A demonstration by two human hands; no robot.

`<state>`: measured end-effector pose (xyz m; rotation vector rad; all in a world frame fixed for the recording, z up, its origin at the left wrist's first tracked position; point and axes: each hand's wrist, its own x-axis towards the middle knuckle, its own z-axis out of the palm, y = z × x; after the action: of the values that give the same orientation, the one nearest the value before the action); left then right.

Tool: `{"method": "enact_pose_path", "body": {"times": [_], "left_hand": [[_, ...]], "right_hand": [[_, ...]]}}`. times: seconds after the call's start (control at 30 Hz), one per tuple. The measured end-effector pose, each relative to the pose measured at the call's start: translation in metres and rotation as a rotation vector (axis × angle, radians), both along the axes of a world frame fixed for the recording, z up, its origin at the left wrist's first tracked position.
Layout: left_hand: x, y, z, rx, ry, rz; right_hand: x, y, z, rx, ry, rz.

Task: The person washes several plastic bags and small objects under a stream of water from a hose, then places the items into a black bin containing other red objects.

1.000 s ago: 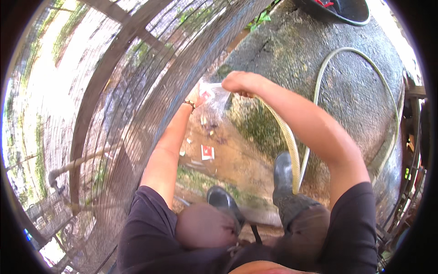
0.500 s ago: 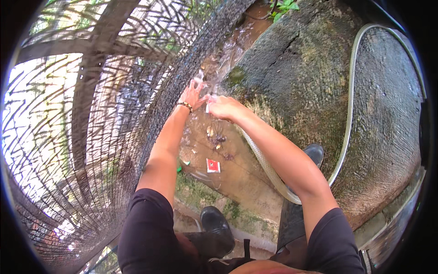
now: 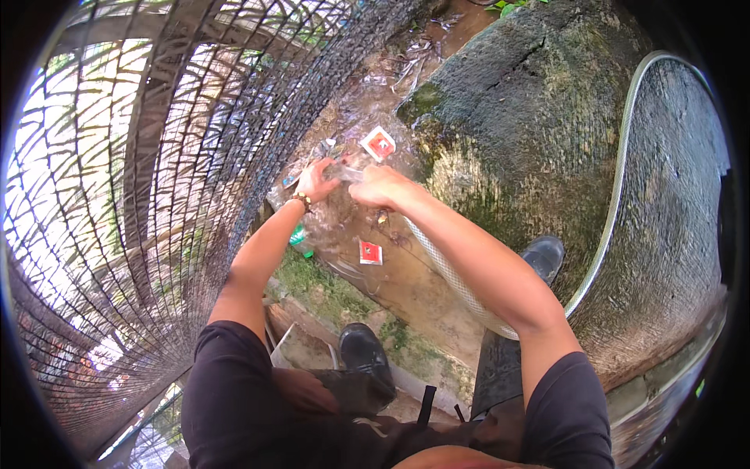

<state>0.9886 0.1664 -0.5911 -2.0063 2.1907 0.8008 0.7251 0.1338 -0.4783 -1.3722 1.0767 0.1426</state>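
My right hand [image 3: 380, 187] is closed around the end of a pale braided hose [image 3: 437, 262], which runs back beneath my right forearm. Clear water appears to come out between my hands, though the hose's mouth is hard to make out. My left hand [image 3: 316, 183], with a beaded bracelet on its wrist, is cupped at that water with thumb and fingers apart. Just beyond my hands lies a red and white square packet [image 3: 379, 144] on the wet ground. A second red and white packet [image 3: 370, 252] is nearer to me, beside a green plastic piece [image 3: 298, 234].
Black netting [image 3: 187, 180] on a frame rises along the left. A large mossy concrete slab [image 3: 531, 141] slopes up on the right, with more hose looped over it. My boots [image 3: 365, 356] straddle a mossy ledge [image 3: 336, 293]. Leaf litter lies in the far channel.
Both hands have stayed close together, and the left has drawn its fingers in from a wider spread. The far packet and more of the green plastic now show. The view has shifted slightly.
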Motion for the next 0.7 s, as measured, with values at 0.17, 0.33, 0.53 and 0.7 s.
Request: {"method": "enact_pose_path", "body": {"times": [0.17, 0.33, 0.53, 0.7], "left_hand": [[-0.045, -0.054, 0.035, 0.004, 0.356, 0.2], [-0.081, -0.095, 0.039, -0.077, 0.392, -0.055], [-0.08, -0.073, 0.015, -0.329, 0.067, 0.197], [-0.134, -0.077, -0.024, -0.052, -0.138, 0.605]], "right_hand": [[-0.002, -0.005, 0.012, -0.082, -0.048, -0.043], [-0.024, -0.031, 0.026, -0.165, -0.001, -0.001], [-0.06, -0.044, 0.005, -0.02, 0.166, -0.092], [-0.064, -0.042, -0.009, -0.057, 0.182, -0.174]]}}
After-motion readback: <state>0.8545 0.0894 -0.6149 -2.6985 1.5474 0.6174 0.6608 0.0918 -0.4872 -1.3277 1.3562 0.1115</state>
